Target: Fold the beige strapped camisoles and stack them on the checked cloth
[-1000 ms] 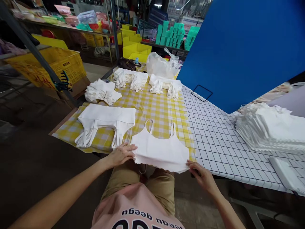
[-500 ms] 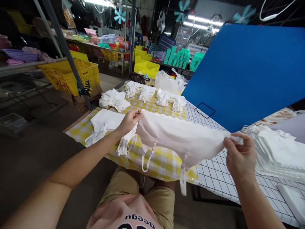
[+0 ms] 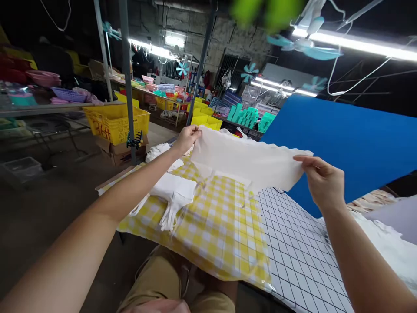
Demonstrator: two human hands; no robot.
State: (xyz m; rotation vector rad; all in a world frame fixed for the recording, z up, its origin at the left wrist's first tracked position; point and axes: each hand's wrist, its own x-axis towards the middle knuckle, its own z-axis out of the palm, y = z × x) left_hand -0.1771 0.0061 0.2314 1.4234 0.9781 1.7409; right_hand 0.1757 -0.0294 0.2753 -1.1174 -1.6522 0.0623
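Note:
A thin white strappy bra top (image 3: 247, 158) with a scalloped edge is stretched out in the air above the table, its straps hanging blurred below. My left hand (image 3: 187, 140) pinches its upper left corner. At the other end, my right hand (image 3: 324, 180) grips the upper right corner between thumb and fingers. Under my left forearm lies a neat stack of white tops (image 3: 176, 187), straps toward me. Beyond it is a looser white pile (image 3: 159, 152), partly hidden by my arm. More white garments (image 3: 387, 243) are heaped at the right, behind my right forearm.
A yellow checked cloth (image 3: 215, 234) and a white grid-lined cloth (image 3: 302, 256) cover the table. A large blue board (image 3: 352, 148) leans at the back right. Left of the table, a metal post (image 3: 127, 74) stands before a yellow crate (image 3: 114, 124).
Both hands have raised the bra top higher and farther from me, holding it taut by the same corners. My view has tilted up, showing more of the ceiling lights and fans.

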